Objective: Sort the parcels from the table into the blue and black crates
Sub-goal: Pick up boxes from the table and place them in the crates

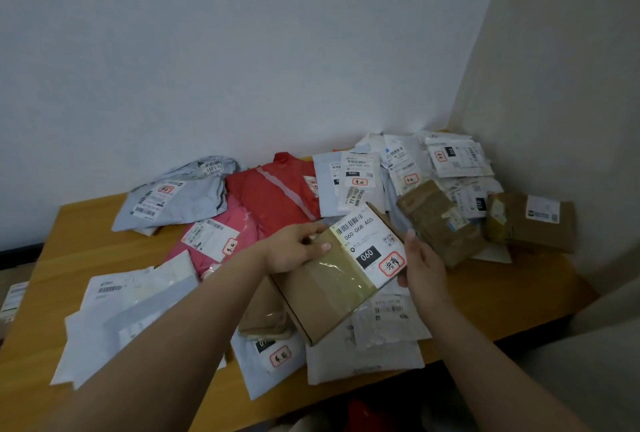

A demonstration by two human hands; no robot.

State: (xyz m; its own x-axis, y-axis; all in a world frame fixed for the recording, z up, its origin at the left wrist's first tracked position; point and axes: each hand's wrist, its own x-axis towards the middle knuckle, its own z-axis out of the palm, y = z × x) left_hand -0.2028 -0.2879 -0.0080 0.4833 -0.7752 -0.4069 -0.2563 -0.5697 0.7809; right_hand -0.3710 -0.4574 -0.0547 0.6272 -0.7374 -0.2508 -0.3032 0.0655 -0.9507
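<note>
Plainly, box label (372, 246): "060-068 A05", "060"

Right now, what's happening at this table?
A person holds a flat cardboard box above the wooden table with both hands: the left hand grips its far left corner and the right hand its right edge. The label faces up and reads 060. Parcels still cover the table: a red bag, a pink bag, grey mailers and brown boxes. No crate is in view.
</note>
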